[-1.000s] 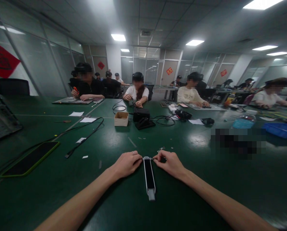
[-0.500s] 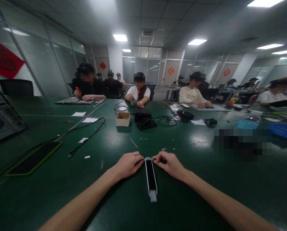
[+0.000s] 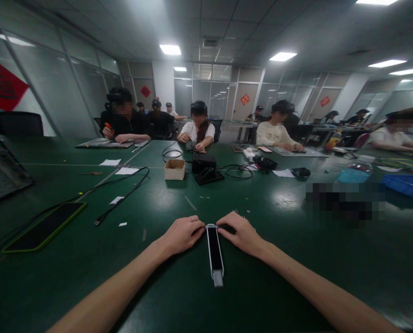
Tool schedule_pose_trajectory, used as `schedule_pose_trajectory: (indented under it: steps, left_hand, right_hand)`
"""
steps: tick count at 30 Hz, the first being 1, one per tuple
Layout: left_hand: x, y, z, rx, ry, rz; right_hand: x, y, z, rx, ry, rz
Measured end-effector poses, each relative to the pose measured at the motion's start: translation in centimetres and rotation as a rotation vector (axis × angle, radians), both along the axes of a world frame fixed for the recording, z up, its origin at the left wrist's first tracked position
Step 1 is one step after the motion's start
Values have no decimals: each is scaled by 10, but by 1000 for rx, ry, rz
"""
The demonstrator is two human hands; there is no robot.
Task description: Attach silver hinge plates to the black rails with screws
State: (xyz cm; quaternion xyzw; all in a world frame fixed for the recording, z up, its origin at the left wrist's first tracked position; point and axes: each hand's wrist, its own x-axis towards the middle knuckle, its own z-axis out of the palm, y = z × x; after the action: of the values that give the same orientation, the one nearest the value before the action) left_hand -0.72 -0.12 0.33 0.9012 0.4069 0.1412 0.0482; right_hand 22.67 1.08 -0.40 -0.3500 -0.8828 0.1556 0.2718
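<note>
A slim black device with a pale rim [image 3: 215, 249] lies lengthwise on the green table [image 3: 178, 296], a silver-grey tab [image 3: 218, 279] at its near end. My left hand [image 3: 185, 235] is closed at the left of the device's far end, its fingertips pinched against the edge there. On the other side, my right hand [image 3: 241, 232] has thumb and index finger at the far end's right edge. Whatever small part lies between the fingertips is too small to make out. Several tiny shiny bits [image 3: 248, 211] are on the table just beyond my right hand.
At the left are a green-rimmed phone [image 3: 45, 226] and a black cable [image 3: 123, 196]. Ahead stand a small open box [image 3: 175, 170] and a black stand [image 3: 206, 169]. A blue tray [image 3: 407, 185] is at the right. People sit across the table.
My right hand's fingers have uncurled somewhat and come in to the device's far end. My left hand stays at its side. The whole view has shifted slightly.
</note>
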Motion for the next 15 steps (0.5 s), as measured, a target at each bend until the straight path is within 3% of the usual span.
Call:
schedule_pose_trajectory:
  steps: [8,15]
  left_hand:
    - [0,-2,3,-25,-2,9]
    - [0,0,-1,-9,8,0]
  right_hand:
    - [1,1,0,8,-20,18]
    - [2,2,-2,111,-116,45]
